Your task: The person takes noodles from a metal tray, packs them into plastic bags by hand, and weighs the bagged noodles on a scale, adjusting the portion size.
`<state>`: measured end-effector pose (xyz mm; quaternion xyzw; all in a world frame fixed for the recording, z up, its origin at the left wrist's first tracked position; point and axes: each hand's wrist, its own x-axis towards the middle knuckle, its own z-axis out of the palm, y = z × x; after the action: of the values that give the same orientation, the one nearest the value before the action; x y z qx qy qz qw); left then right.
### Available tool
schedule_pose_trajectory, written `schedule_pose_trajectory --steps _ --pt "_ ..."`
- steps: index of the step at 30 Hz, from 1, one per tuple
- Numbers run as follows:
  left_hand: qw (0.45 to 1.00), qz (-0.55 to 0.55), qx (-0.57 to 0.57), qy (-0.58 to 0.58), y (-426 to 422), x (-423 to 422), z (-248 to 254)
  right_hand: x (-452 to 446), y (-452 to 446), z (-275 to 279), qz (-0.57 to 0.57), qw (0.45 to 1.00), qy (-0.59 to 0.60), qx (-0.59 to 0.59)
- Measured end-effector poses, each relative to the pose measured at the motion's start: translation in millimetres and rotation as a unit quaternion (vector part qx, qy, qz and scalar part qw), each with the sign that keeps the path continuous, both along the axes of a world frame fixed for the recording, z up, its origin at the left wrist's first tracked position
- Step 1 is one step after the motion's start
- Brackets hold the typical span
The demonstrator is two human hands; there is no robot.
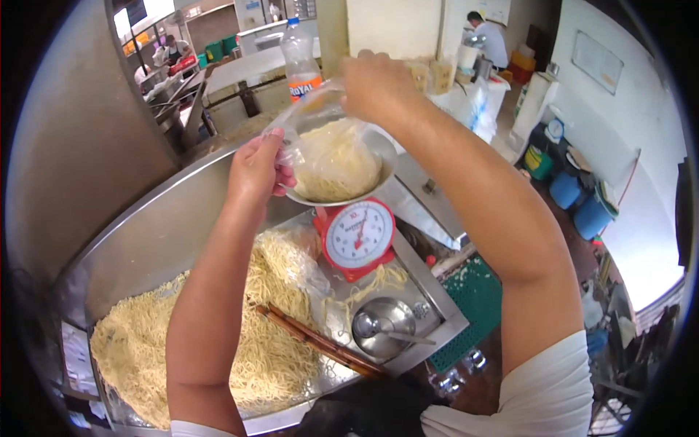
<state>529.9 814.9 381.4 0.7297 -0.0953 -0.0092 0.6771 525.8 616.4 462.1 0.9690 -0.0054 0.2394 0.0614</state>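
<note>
A clear plastic bag of noodles (336, 162) rests in the metal pan (391, 162) on top of a red dial scale (359, 234). My left hand (258, 166) pinches the bag's edge at its left side. Above the pan, my right hand (378, 86) is closed around the upper part of the bag, its fingers partly blurred. Loose noodles (277, 357) are heaped in the large metal tray (138, 251) below. Another plastic bag (295, 258) lies on the heap, left of the scale.
Wooden sticks (320, 342) cross the noodles. A metal bowl with a ladle (384, 328) sits at the tray's right. Behind the pan stands a plastic bottle (300, 62). A person (489, 40) is at the back right; others are far left. Blue bins (593, 215) stand right.
</note>
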Motion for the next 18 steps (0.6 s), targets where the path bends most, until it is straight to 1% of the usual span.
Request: schedule_pose_trajectory --steps 1,4,6,9,12,15,17,18 --pt "1.0 -0.017 0.007 0.004 1 -4 2 3 -8 -5 -0.004 0.999 0.02 0.036" --pt "0.998 -0.021 0.054 0.016 4 -2 -1 14 -29 -21 -0.005 0.987 0.081 0.135" --pt "0.997 -0.033 0.071 -0.003 5 -5 -1 20 -38 -29 0.006 0.974 0.128 0.189" --pt "0.992 -0.04 0.115 -0.042 4 -4 -5 17 -44 -37 -0.025 0.918 0.226 0.325" --pt "0.986 -0.065 0.149 -0.037 6 0 -8 19 -51 -55 0.024 0.906 0.201 0.371" --pt "0.983 -0.083 0.162 -0.009 16 5 -17 29 -59 -68 0.068 0.921 0.155 0.352" --pt "0.983 -0.076 0.169 0.006 26 2 -25 34 -60 -68 0.064 0.929 0.139 0.338" --pt "0.986 -0.07 0.148 0.03 35 0 -29 32 -60 -70 0.076 0.924 0.108 0.359"
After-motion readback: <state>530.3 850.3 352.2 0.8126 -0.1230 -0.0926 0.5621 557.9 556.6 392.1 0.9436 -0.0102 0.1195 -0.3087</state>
